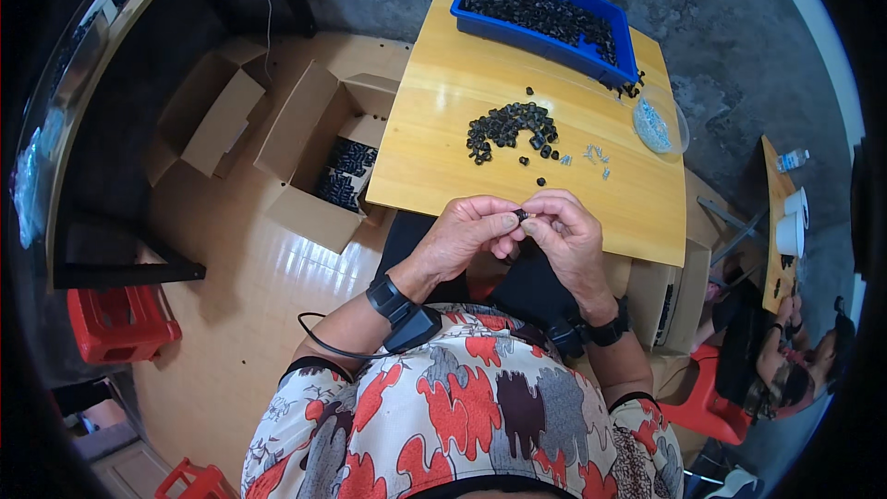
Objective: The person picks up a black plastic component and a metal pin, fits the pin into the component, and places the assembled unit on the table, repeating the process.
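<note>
Pinching 1 small black part (520, 215) between both hands — left hand (465, 233) and right hand (565, 233) closed on it; pile of black parts (511, 127) lies within reach on the tabletop (443, 129).

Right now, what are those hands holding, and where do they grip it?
A small black part, pinched between the fingertips of the left hand and right hand; exact grip spot is too small to tell.

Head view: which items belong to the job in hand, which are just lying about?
In use:
- small black part, pinched between left hand and right hand
- pile of black parts
- small screws
- blue tray of black parts
- clear bowl of screws

Lying about:
- open cardboard boxes
- red stool
- white cups
- plastic bottle
</note>
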A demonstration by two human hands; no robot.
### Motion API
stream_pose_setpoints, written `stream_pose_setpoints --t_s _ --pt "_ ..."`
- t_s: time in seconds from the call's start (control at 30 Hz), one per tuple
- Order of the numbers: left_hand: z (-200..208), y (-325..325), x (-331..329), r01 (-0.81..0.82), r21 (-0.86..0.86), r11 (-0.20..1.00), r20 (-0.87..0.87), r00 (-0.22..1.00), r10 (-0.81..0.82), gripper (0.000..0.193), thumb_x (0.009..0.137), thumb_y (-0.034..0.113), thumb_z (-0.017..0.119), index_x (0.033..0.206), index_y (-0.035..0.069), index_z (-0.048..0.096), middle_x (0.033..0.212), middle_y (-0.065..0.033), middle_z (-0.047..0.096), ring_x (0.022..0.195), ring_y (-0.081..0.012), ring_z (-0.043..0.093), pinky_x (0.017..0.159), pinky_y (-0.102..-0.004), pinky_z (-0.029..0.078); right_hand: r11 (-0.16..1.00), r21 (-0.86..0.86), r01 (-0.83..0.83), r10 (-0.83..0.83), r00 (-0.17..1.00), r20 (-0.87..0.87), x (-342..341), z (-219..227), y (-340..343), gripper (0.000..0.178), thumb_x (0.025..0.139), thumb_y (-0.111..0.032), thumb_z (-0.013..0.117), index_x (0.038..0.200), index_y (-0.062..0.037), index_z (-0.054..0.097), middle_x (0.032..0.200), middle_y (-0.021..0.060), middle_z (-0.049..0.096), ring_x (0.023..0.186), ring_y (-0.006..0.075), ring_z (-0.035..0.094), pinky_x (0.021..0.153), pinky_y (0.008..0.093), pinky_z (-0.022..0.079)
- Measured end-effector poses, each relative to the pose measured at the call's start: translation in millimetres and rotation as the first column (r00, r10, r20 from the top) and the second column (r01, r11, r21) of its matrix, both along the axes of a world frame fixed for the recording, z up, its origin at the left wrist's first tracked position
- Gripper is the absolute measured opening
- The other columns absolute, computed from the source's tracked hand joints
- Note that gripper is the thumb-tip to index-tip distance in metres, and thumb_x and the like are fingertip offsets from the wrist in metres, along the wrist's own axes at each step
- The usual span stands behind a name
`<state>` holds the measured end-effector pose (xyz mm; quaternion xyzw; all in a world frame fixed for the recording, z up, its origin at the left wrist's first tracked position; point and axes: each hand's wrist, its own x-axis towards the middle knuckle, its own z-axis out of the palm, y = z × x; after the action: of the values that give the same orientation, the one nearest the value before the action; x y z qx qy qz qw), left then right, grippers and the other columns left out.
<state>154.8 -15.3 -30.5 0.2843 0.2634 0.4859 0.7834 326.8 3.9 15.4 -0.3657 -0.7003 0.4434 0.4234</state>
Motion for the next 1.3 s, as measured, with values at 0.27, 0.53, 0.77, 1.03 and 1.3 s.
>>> stream_pose_setpoints --t_s 0.27,0.53,0.77,1.03,1.3 --pt "-1 -2 -1 0.004 -0.022 1.0 0.047 0.999 -0.003 0.019 0.09 0.013 0.058 0.104 0.001 0.062 0.084 -0.0075 0.066 0.066 -0.0101 0.06 0.06 -0.0224 0.052 0.998 0.047 0.05 -0.053 0.997 0.063 1 -9 -3 0.021 0.077 0.007 0.065 0.095 0.0 0.061 0.092 0.004 0.057 0.065 0.0055 0.053 0.056 0.018 0.042" --pt "-11 -8 -11 -0.024 -0.079 0.997 0.05 0.998 0.028 0.015 0.091 0.013 0.056 0.101 0.003 0.062 0.082 -0.007 0.065 0.063 -0.0104 0.06 0.059 -0.0223 0.051 0.988 0.087 0.128 -0.149 0.944 0.293 16 -14 8 0.017 0.076 0.001 0.067 0.092 -0.0009 0.062 0.083 0.0064 0.059 0.06 0.0095 0.053 0.054 0.023 0.043" --pt "-18 -15 -19 -0.042 -0.1 0.994 -0.009 0.999 0.041 0.015 0.091 0.014 0.056 0.101 0.004 0.062 0.079 -0.0056 0.063 0.063 -0.0104 0.059 0.06 -0.0226 0.051 0.958 0.18 0.223 -0.286 0.795 0.535 38 -52 49 0.02 0.076 -0.011 0.067 0.094 -0.004 0.061 0.081 0.0098 0.06 0.07 0.0228 0.06 0.062 0.0335 0.049" --pt "-14 -13 -17 -0.055 -0.09 0.994 0.048 0.997 0.059 0.014 0.091 0.012 0.057 0.101 0.004 0.061 0.083 -0.0058 0.065 0.064 -0.0083 0.061 0.06 -0.0204 0.051 0.909 0.356 0.216 -0.392 0.732 0.557 19 -62 55 0.014 0.077 -0.01 0.066 0.09 -0.0055 0.062 0.083 0.0097 0.061 0.074 0.0214 0.063 0.064 0.0324 0.05" --pt "-13 -11 -16 -0.037 -0.078 0.996 0.056 0.998 0.041 0.016 0.09 0.014 0.058 0.103 0.005 0.062 0.083 -0.0049 0.065 0.066 -0.0094 0.06 0.062 -0.0229 0.051 0.98 -0.06 0.191 -0.177 0.967 0.185 10 -32 25 0.014 0.08 0.0 0.061 0.094 -0.0004 0.064 0.088 0.007 0.064 0.075 0.0135 0.062 0.067 0.0241 0.049"
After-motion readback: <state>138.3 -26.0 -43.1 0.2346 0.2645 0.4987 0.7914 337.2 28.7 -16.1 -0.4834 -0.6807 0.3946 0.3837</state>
